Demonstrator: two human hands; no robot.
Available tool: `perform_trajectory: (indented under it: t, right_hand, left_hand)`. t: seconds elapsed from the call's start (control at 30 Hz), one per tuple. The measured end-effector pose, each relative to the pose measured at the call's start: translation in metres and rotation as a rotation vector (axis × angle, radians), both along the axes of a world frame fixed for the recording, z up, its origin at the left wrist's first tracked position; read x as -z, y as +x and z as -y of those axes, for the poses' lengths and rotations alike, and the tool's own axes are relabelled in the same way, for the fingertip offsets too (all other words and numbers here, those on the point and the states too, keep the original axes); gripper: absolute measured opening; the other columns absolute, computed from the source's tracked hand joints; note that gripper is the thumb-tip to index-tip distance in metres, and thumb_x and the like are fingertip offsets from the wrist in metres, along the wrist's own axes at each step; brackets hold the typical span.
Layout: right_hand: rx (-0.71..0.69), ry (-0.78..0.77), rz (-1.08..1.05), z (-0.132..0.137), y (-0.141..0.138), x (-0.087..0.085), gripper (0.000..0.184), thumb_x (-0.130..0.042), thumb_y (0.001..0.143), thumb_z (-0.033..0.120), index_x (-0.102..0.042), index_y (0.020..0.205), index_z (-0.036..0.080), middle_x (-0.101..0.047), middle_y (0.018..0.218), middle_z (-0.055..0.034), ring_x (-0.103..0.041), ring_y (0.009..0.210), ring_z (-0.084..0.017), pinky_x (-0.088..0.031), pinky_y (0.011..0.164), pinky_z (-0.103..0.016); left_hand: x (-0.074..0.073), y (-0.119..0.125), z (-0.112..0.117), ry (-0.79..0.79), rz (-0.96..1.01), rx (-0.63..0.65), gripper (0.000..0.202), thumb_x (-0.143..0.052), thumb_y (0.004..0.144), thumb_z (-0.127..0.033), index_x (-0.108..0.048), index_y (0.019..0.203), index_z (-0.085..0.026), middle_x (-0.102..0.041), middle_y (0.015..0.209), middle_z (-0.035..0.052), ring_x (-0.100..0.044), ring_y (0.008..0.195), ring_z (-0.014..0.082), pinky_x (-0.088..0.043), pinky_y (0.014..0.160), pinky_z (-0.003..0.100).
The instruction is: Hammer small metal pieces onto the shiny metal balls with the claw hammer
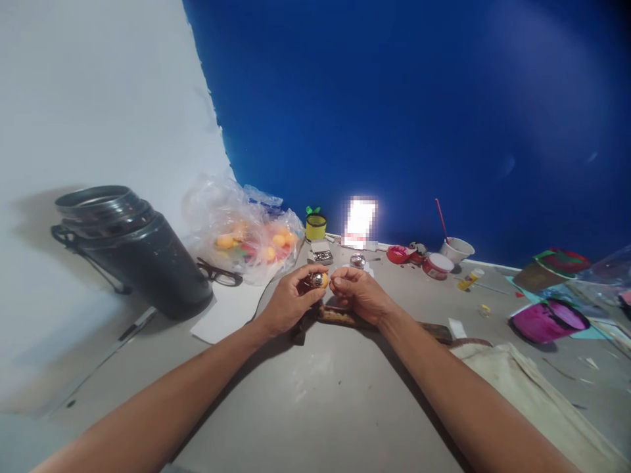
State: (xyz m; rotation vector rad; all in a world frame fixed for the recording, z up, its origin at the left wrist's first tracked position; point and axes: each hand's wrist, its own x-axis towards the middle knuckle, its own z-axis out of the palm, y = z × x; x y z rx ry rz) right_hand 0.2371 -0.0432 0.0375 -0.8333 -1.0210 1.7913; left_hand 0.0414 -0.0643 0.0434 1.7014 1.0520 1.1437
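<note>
My left hand (294,292) is closed around a small orange ball (325,280) whose left side is covered with shiny silver pieces. Just right of the ball, the fingertips of my right hand (359,290) are pinched together; what sits between them is too small to make out. Beyond my hands is a small open box (321,253) of shiny metal bits, perhaps tacks. Another ball-shaped silver item (357,261) lies behind my right hand. Under my wrists rests a hammer (345,318) with a worn wooden handle, its head partly hidden by my left hand.
On the left stand a dark flask (133,253), eyeglasses (227,276) and a clear bag (246,236) of orange balls. A yellow cup (315,227) and a bright, blurred screen (359,223) are at the back. To the right are a white cup (457,250), a magenta pot (547,322) and cloth (522,381).
</note>
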Motion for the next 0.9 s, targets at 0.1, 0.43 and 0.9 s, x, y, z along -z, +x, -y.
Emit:
perform_trajectory:
  t: [0.1,0.43,0.9]
  right_hand:
    - [0.003,-0.007,0.015,0.0003,-0.0006,-0.0018,0.043,-0.101,0.052,0.040,-0.070,0.072,0.018,-0.064,0.068,0.0023,-0.046,0.056,-0.007,-0.034,0.049,-0.021]
    - [-0.023,0.002,0.002,-0.0002,0.0000,-0.0004,0.044,-0.101,0.052,0.042,-0.069,0.069,0.017,-0.062,0.067,0.0026,-0.044,0.054,-0.006,-0.034,0.050,-0.021]
    - [-0.017,0.009,0.022,-0.0020,-0.0020,0.0037,0.045,-0.100,0.052,0.043,-0.069,0.069,0.017,-0.065,0.066,0.0021,-0.046,0.051,-0.007,-0.034,0.050,-0.022]
  left_hand:
    - [0.0005,-0.0009,-0.0006,0.029,-0.032,-0.011,0.045,-0.070,0.083,-0.025,-0.068,0.128,-0.022,-0.074,0.116,0.0080,-0.070,0.095,0.0213,-0.059,0.083,0.035]
    - [-0.0007,-0.0012,-0.0009,0.069,-0.052,0.010,0.040,-0.068,0.085,-0.023,-0.071,0.124,-0.024,-0.074,0.120,0.0084,-0.070,0.103,0.0236,-0.057,0.094,0.040]
    - [-0.0005,-0.0014,-0.0014,0.100,-0.110,-0.053,0.037,-0.071,0.082,-0.024,-0.072,0.119,-0.023,-0.076,0.115,0.0068,-0.071,0.099,0.0236,-0.058,0.092,0.040]
